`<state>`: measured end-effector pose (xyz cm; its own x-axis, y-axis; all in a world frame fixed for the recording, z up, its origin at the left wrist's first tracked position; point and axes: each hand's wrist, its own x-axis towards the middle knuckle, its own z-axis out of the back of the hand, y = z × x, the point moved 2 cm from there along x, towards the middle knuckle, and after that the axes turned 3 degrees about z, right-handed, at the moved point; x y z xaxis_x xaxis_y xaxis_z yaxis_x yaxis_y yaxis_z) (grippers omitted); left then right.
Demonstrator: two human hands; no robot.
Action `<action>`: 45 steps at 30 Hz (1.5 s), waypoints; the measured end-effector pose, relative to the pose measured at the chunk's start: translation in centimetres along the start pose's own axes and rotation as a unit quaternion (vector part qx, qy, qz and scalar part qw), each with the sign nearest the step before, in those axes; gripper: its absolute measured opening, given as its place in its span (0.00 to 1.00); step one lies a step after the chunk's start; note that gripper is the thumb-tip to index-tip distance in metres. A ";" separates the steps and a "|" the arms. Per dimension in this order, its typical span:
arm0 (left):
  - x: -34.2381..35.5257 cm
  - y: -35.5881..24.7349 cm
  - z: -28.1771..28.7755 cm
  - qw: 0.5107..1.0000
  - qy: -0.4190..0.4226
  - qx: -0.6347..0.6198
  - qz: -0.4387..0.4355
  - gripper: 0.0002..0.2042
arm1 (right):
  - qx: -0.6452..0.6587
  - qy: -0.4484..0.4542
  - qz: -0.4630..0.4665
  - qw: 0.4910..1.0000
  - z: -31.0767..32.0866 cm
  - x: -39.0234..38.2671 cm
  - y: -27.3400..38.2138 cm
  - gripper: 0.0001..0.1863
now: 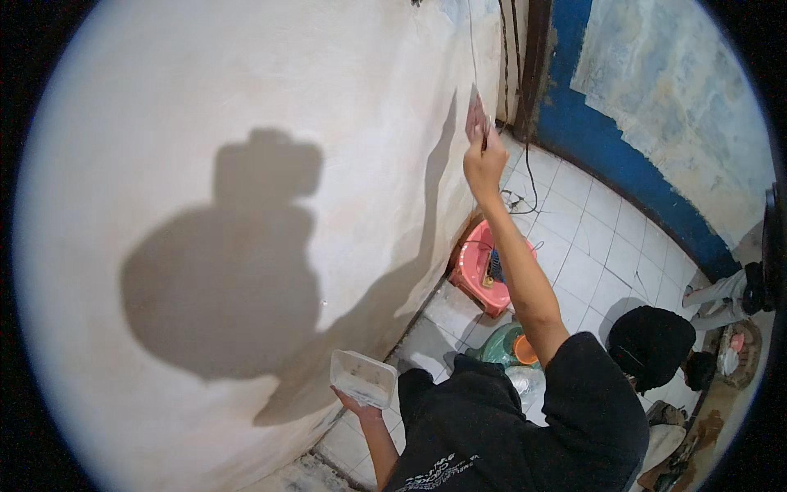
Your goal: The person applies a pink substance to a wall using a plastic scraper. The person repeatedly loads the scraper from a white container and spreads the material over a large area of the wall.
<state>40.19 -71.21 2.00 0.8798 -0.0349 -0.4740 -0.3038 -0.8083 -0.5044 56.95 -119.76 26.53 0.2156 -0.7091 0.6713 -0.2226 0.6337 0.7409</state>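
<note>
My right hand [485, 164] is stretched out at the upper middle, its fingers wrapped round the handle of a flat scraper, probably a putty knife [475, 113]. Its thin, broad blade points up and is at or close to the pale wall [369, 82]; whether they touch I cannot tell. Low down, beside the foot of the wall, my left hand [358, 404] supports a clear rectangular plastic container [365, 375] from beneath. A whitish smear of material lies inside the container.
A pink plastic stool [470, 283] stands by the wall with a tool and cable on it. Near my body are a green basin [498, 344] and an orange cup [525, 350]. A dark-haired or capped person [652, 348] is at the right, below a blue wall [602, 135]. White tiles [578, 221] cover the floor.
</note>
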 end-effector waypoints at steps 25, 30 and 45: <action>0.1 0.2 -3.0 0.972 0.059 0.215 -0.076 0.33 | 0.087 0.036 0.316 0.944 -0.3 1.1 16.3 0.17; 2.0 1.4 -2.5 0.999 0.020 0.029 0.028 0.33 | -0.037 -0.013 0.144 0.989 -1.5 9.4 10.4 0.11; 1.7 5.3 -13.1 0.975 0.184 0.106 -0.062 0.31 | 0.030 0.392 -0.018 0.919 7.0 -9.8 13.7 0.06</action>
<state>44.87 -83.26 7.99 0.9743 -0.1849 -0.1290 -0.2216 -0.6809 -0.6980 45.11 -106.30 29.92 0.8374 -0.2738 0.4731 -0.2494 0.5786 0.7765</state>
